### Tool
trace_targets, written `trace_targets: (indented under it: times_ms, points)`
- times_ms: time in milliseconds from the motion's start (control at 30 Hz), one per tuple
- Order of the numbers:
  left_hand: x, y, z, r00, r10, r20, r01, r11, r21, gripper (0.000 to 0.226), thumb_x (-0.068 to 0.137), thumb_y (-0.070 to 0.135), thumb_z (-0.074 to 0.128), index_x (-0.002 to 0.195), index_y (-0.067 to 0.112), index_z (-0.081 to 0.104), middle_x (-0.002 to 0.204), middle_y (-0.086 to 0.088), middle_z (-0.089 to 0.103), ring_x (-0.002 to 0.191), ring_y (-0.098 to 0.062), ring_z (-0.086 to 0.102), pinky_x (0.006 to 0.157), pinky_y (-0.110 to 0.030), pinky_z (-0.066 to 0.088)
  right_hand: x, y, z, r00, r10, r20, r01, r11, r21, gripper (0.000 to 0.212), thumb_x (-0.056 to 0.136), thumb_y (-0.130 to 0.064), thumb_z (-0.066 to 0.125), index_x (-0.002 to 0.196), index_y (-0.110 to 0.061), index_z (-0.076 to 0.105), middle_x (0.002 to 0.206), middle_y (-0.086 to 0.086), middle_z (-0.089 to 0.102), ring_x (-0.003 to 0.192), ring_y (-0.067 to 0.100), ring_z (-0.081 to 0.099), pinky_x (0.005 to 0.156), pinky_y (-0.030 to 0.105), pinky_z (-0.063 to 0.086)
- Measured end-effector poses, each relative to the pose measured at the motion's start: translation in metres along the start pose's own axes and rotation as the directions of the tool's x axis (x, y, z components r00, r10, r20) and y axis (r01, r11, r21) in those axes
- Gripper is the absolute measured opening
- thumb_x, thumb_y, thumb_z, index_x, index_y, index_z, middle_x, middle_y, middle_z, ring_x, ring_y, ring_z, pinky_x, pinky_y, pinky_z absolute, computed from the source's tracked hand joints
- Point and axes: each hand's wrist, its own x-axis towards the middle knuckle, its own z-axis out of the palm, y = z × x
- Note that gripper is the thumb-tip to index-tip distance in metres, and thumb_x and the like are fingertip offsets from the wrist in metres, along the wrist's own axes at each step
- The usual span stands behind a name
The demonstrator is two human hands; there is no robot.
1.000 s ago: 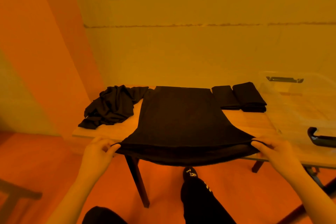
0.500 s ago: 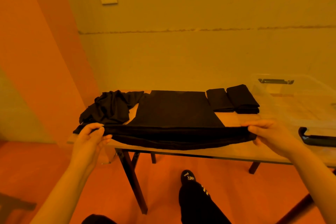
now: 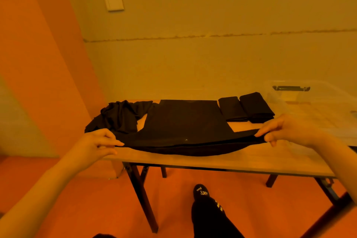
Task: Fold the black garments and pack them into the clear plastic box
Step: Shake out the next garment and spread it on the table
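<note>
— Orange walls and floor surround a wooden table (image 3: 212,162). What sits at its left end?

— A crumpled black garment (image 3: 119,116), unfolded, touching the one being worked on. Just in front of it the left hand (image 3: 96,145) pinches the near-left corner of the flat black garment (image 3: 183,121).

— And that garment's lie?

— Its body is spread flat mid-table; the raised near hem runs left to right between both hands, sagging in the middle. The fold, I judge, goes straight away from the person, hem toward the far edge.

— Further right?

— Two folded black pieces (image 3: 247,109) side by side, then the right hand (image 3: 287,129) pinching the near-right corner. Both hands sit about equally near. The clear plastic box (image 3: 309,102) stands at the far right, seemingly with nothing packed yet.
</note>
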Motion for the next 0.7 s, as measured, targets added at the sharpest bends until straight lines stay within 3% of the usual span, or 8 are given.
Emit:
trace_targets:
  times_ms: [67,133,233,300,400,567,633,700]
  points:
    - [0.005,-0.005,-0.006,0.991,0.136,0.012,-0.136,0.973,0.184,0.047,0.069,0.004,0.076,0.086,0.048,0.071,0.094,0.022,0.055,0.079,0.004,0.055,0.064,-0.009,0.041,0.004,-0.006,-0.007,0.998,0.007,0.068,-0.003,0.998,-0.055,0.015,0.067,-0.022,0.078,0.077,-0.032,0.074,0.066,0.009,0.068,0.066,0.016,0.066,0.066,0.016,0.049]
    - [0.011,-0.007,-0.009,0.968,0.248,0.024,-0.243,0.922,0.302,0.034,0.068,0.001,0.077,0.088,0.028,0.075,0.091,0.018,0.054,0.078,0.014,0.052,0.061,-0.007,0.042,0.008,-0.009,-0.011,0.997,0.007,0.079,0.002,0.993,-0.116,0.022,0.072,-0.008,0.075,0.075,-0.030,0.072,0.067,0.005,0.068,0.059,0.008,0.062,0.062,0.014,0.049]
    - [0.022,0.000,-0.012,0.966,0.257,0.008,-0.241,0.896,0.372,0.022,0.074,0.001,0.074,0.088,0.018,0.073,0.079,0.023,0.050,0.080,0.014,0.051,0.054,-0.014,0.042,0.013,-0.017,-0.016,0.999,-0.028,-0.018,0.025,0.987,-0.156,0.031,0.080,-0.002,0.067,0.063,-0.027,0.067,0.060,-0.006,0.064,0.055,0.000,0.057,0.059,0.007,0.043]
    - [0.028,0.007,-0.012,0.978,0.207,-0.029,-0.182,0.910,0.373,0.016,0.082,0.007,0.068,0.088,0.021,0.067,0.083,0.022,0.050,0.074,0.001,0.055,0.057,-0.015,0.038,0.015,-0.018,-0.018,0.993,-0.054,-0.100,0.048,0.997,-0.063,0.037,0.081,0.000,0.064,0.054,-0.025,0.066,0.076,-0.001,0.065,0.067,0.000,0.058,0.063,0.007,0.044]
    - [0.033,0.013,-0.011,0.989,0.144,-0.031,-0.124,0.926,0.357,0.017,0.088,0.014,0.061,0.086,0.028,0.053,0.083,0.019,0.049,0.066,-0.002,0.050,0.057,-0.016,0.037,0.018,-0.014,-0.022,0.980,-0.050,-0.194,0.067,0.994,0.086,0.027,0.081,0.004,0.062,0.063,-0.012,0.072,0.101,-0.002,0.065,0.095,0.006,0.059,0.076,0.017,0.043]
    - [0.030,0.005,-0.008,0.984,0.157,0.084,-0.177,0.904,0.388,0.028,0.072,0.014,0.079,0.093,0.025,0.062,0.084,0.022,0.042,0.067,0.000,0.050,0.060,-0.025,0.047,0.014,-0.014,-0.018,0.946,0.018,-0.323,0.022,0.992,0.122,0.018,0.083,-0.001,0.060,0.086,-0.017,0.067,0.083,-0.010,0.060,0.079,0.001,0.052,0.064,0.015,0.036]
    - [0.029,0.003,-0.008,0.982,0.187,0.035,-0.187,0.915,0.357,0.018,0.074,0.008,0.076,0.085,0.020,0.070,0.076,0.015,0.045,0.064,-0.001,0.051,0.057,-0.019,0.042,0.014,-0.014,-0.017,0.943,0.028,-0.332,0.020,0.990,0.140,0.019,0.082,0.001,0.062,0.084,-0.017,0.067,0.082,-0.009,0.060,0.078,0.001,0.052,0.064,0.014,0.035]
    - [0.031,0.005,-0.010,0.987,0.157,-0.031,-0.143,0.955,0.258,0.017,0.079,0.007,0.069,0.079,0.024,0.070,0.094,0.016,0.050,0.081,-0.001,0.052,0.062,-0.015,0.041,0.015,-0.013,-0.018,0.940,0.046,-0.338,0.013,0.985,0.170,0.022,0.080,0.003,0.063,0.080,-0.018,0.067,0.083,-0.007,0.061,0.079,0.002,0.053,0.064,0.015,0.036]
